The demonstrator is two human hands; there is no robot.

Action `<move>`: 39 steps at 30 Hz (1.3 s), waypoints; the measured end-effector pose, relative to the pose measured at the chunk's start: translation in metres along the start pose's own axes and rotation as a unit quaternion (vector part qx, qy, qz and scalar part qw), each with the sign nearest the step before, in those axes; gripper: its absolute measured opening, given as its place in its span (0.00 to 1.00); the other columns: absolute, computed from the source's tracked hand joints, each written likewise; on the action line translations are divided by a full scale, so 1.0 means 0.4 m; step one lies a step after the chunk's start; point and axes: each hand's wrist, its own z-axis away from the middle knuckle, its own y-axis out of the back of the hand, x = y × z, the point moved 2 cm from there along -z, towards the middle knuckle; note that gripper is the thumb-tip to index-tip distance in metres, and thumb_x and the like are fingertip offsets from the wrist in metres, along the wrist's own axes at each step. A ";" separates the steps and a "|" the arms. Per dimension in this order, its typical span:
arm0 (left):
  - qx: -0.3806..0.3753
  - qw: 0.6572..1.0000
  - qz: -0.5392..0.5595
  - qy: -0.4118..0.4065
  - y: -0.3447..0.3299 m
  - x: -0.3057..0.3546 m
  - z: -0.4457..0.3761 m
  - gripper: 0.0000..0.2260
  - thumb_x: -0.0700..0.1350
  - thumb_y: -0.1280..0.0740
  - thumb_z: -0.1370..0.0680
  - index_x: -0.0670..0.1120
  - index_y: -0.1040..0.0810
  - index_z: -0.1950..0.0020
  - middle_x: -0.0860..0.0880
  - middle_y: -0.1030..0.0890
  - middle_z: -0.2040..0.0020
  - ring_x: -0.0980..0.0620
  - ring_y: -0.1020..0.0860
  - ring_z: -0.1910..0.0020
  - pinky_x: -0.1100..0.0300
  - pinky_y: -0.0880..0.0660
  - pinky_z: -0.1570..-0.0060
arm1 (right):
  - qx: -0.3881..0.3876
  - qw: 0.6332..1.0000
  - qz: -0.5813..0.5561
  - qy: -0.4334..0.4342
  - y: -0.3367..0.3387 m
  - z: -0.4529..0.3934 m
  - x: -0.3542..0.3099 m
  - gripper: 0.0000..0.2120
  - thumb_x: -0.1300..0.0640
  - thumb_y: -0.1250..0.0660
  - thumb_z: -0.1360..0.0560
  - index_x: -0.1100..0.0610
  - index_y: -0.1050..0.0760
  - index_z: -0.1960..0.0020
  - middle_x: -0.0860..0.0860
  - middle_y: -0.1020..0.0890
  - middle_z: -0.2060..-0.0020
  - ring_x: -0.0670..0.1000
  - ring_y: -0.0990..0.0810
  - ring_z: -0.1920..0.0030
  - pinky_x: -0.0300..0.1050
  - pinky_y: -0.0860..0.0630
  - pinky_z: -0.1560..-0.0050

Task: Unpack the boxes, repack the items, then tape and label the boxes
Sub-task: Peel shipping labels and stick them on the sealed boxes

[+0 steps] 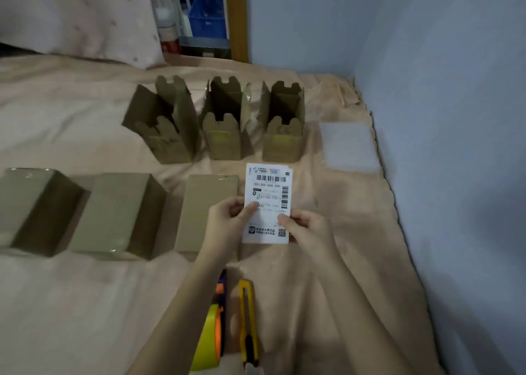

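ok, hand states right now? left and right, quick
Left hand: pinching the left edge of the shipping label.
Right hand: pinching the label's right edge, lower down.

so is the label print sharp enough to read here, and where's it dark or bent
Head view: the shipping label, pinched by both hands, shows sharp barcodes but smeared small print; the closed boxes at left blur and bow with wide-angle distortion; the light is dim, with deep shadow inside the open boxes.
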 end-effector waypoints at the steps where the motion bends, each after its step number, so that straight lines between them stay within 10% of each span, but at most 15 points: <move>1: 0.011 1.000 0.004 0.009 0.032 -0.004 0.010 0.04 0.38 0.32 0.23 0.39 0.19 0.52 0.49 0.16 0.59 0.56 0.18 0.64 0.64 0.22 0.64 | -0.014 1.000 0.004 0.000 -0.029 0.008 0.000 0.06 0.64 0.31 0.25 0.55 0.19 0.58 0.49 0.15 0.64 0.45 0.16 0.65 0.38 0.21 0.64; 17: 0.112 0.991 0.015 0.075 0.493 -0.096 0.040 0.08 0.39 0.36 0.21 0.38 0.20 0.56 0.40 0.17 0.57 0.47 0.21 0.61 0.52 0.25 0.56 | -0.061 0.996 0.060 -0.013 -0.495 0.111 0.046 0.06 0.64 0.31 0.25 0.56 0.19 0.59 0.51 0.15 0.61 0.42 0.17 0.65 0.35 0.22 0.65; 28: 0.050 0.995 -0.026 0.077 0.687 -0.132 -0.036 0.14 0.38 0.37 0.21 0.44 0.27 0.67 0.51 0.27 0.71 0.65 0.30 0.79 0.72 0.36 0.76 | 0.009 0.997 0.074 -0.017 -0.699 0.114 0.104 0.03 0.64 0.30 0.26 0.59 0.19 0.57 0.55 0.15 0.59 0.52 0.17 0.59 0.46 0.21 0.56; 35: -0.003 0.994 -0.010 0.104 0.740 -0.248 0.048 0.15 0.50 0.33 0.28 0.37 0.22 0.59 0.38 0.20 0.62 0.47 0.24 0.63 0.47 0.25 0.59 | -0.045 0.991 0.121 -0.048 -0.694 0.200 0.173 0.09 0.65 0.31 0.26 0.55 0.21 0.62 0.47 0.16 0.65 0.46 0.18 0.64 0.44 0.20 0.61; 39: -0.053 0.990 -0.016 0.131 0.753 -0.318 0.112 0.08 0.43 0.32 0.23 0.40 0.19 0.58 0.41 0.17 0.59 0.48 0.21 0.62 0.50 0.22 0.59 | -0.102 0.976 0.162 -0.103 -0.671 0.246 0.256 0.09 0.64 0.32 0.25 0.54 0.21 0.62 0.44 0.16 0.64 0.44 0.19 0.65 0.39 0.22 0.65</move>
